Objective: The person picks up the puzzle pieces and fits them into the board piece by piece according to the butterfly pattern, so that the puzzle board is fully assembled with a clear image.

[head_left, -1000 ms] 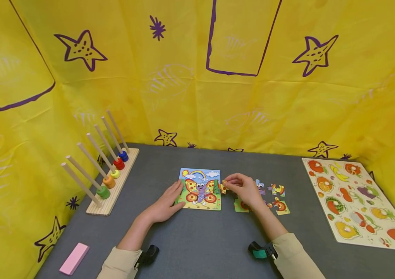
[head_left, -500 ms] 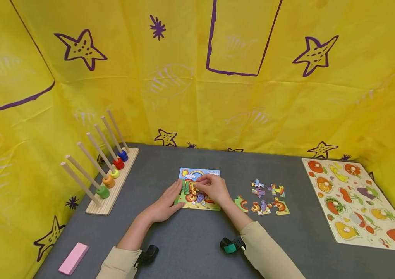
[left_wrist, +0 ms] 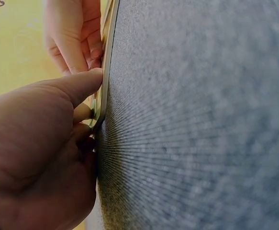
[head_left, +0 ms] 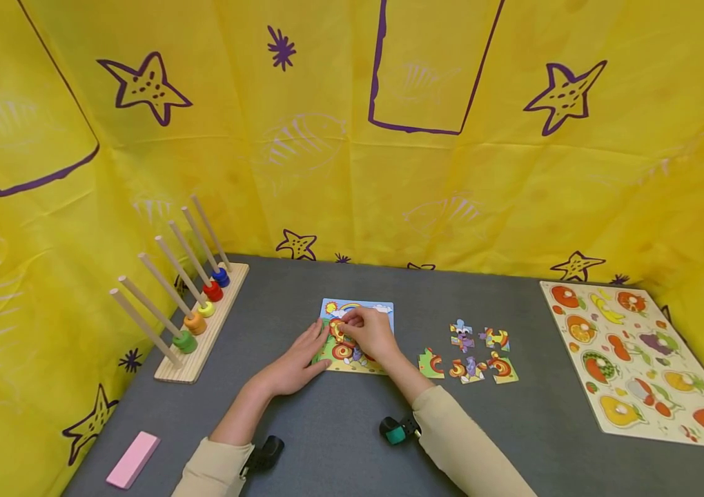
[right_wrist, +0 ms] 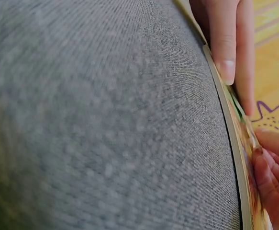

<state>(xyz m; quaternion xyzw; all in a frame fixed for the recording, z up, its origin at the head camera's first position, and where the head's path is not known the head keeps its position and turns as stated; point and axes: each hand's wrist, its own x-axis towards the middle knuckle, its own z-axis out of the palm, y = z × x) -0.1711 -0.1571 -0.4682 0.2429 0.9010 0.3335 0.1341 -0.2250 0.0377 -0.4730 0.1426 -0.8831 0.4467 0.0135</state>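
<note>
A butterfly jigsaw board [head_left: 383,306] lies on the dark table. My left hand [head_left: 299,360] rests at its left edge, fingers extended and thumb along the lower left corner. Over the board's upper left part, my right hand [head_left: 375,336] pinches a yellow-and-red puzzle piece [head_left: 336,329] between thumb and fingers. That hand covers much of the picture's middle and right. The right wrist view shows the board's edge [right_wrist: 233,139] side-on, with the fingertips of both hands against its face. Whether the piece sits flush cannot be seen.
Several loose puzzle pieces [head_left: 467,370] lie right of the board. A wooden fruit board [head_left: 644,359] is at the far right. A peg stand [head_left: 203,324] with coloured rings stands at left, with a pink block [head_left: 132,460] nearer. Yellow cloth [head_left: 352,172] closes the back.
My right hand has carried the puzzle piece leftward from beside the board to its upper left part, shifting slightly further left in the last half second. The left hand has stayed put.
</note>
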